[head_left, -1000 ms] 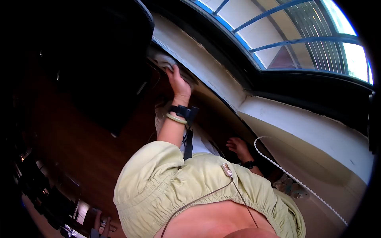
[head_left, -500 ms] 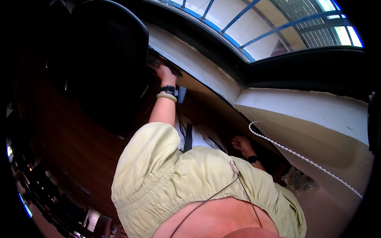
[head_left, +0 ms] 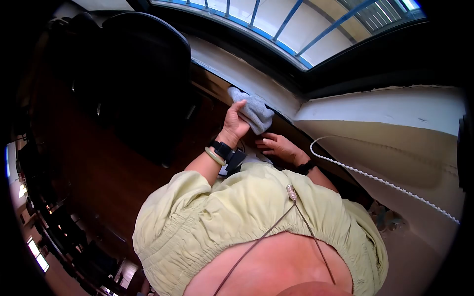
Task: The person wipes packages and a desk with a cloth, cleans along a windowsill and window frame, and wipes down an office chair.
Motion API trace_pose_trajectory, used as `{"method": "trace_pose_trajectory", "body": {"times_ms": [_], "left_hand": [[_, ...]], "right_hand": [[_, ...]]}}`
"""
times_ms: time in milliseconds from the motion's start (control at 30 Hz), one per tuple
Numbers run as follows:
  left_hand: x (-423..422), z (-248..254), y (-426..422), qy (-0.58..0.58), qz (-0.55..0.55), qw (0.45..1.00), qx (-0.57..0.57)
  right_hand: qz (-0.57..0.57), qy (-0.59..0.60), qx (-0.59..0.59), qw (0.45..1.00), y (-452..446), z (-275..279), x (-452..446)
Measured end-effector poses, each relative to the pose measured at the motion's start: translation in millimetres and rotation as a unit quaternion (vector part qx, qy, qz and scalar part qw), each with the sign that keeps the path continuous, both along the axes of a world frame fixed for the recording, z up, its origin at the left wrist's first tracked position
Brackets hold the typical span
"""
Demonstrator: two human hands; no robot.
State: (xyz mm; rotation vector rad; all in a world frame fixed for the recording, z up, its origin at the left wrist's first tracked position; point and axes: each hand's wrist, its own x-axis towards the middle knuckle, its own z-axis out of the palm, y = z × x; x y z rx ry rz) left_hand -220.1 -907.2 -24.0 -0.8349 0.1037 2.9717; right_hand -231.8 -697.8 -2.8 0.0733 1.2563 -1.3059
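Note:
My left hand (head_left: pixel 235 123), with a black wristband and a pale bangle at the wrist, grips a folded grey cloth (head_left: pixel 256 114). The cloth is bunched above my fingers, beside the window ledge (head_left: pixel 224 58). Just below and to the right of it is my right hand (head_left: pixel 280 148), its fingers stretched out and slightly apart. Nothing shows in that hand, and its fingertips come close to the cloth's lower edge; whether they touch I cannot tell. A dark band circles the right wrist.
A black chair (head_left: pixel 148 64) stands at the left on the dark brown floor (head_left: pixel 98 172). Above the ledge is a window with blue bars (head_left: pixel 289 19). A white bead chain (head_left: pixel 380 192) hangs at the right by the wall.
My left hand has drawn back from the far end of the ledge toward my body, and the grey cloth now shows plainly in it. My right hand has risen toward it.

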Motion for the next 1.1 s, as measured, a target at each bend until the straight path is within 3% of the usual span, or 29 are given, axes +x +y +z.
{"method": "trace_pose_trajectory", "body": {"times_ms": [133,233,500,633,767,1000,1100], "left_hand": [[11,44,-13,0.073,-0.036,0.996,-0.038],[12,70,-33,0.133,-0.061,0.987,-0.067],[7,129,-131,0.267,-0.093,0.948,-0.147],[14,138,-173,0.263,-0.079,0.959,-0.076],[19,140,-189,0.248,-0.030,0.958,-0.138],[19,144,-211,0.212,0.093,0.954,-0.189],[19,147,-210,0.249,0.066,0.950,-0.177]], "right_hand": [[-0.103,-0.149,-0.119,0.976,-23,11,-18],[-0.146,-0.162,-0.188,0.958,-46,21,-29],[-0.185,-0.065,-0.290,0.937,-130,86,-44],[-0.199,0.057,-0.329,0.921,-167,116,-46],[-0.179,0.069,-0.373,0.908,-189,131,-50],[-0.132,0.084,-0.291,0.944,-202,145,-55],[-0.094,0.188,-0.221,0.952,-192,144,-46]]}}
